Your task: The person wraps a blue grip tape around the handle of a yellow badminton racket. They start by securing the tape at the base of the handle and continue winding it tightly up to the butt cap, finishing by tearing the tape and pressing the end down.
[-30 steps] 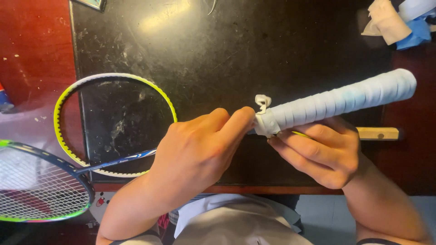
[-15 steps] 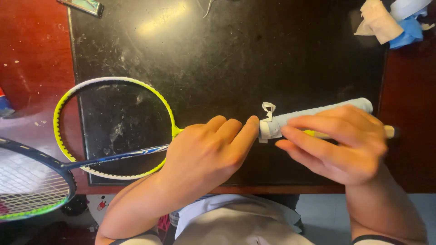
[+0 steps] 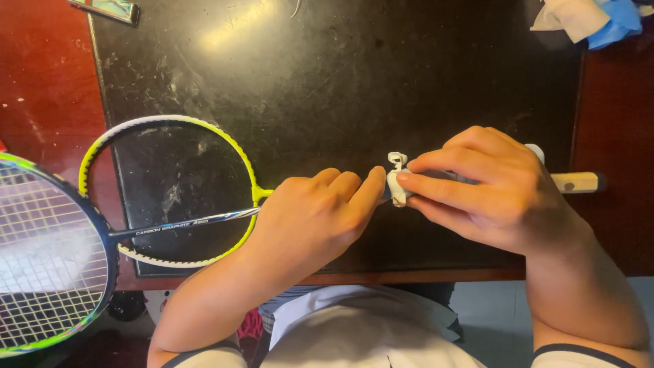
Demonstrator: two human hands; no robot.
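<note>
A yellow-green racket frame without strings (image 3: 139,124) lies on a black mat (image 3: 340,82). Its neck runs under my left hand (image 3: 310,221), which is closed around the shaft, fingertips touching the bunched end of a white grip wrap (image 3: 396,180). My right hand (image 3: 494,187) is closed over the wrapped handle and hides most of the wrap. The bare wooden handle end (image 3: 579,182) sticks out to the right of that hand. A second racket with strings and a blue-green frame (image 3: 48,252) lies at the left, its dark shaft (image 3: 184,223) pointing toward my left hand.
The black mat covers a red-brown table (image 3: 41,75); the table's near edge (image 3: 409,278) runs just in front of my body. White and blue cloths (image 3: 586,17) lie at the far right corner. A small flat object (image 3: 109,8) sits at the far left.
The long white wrapped part that angled up to the right has come down onto the mat. My right hand has moved from under it to over it, covering the wrap. My left hand stayed put.
</note>
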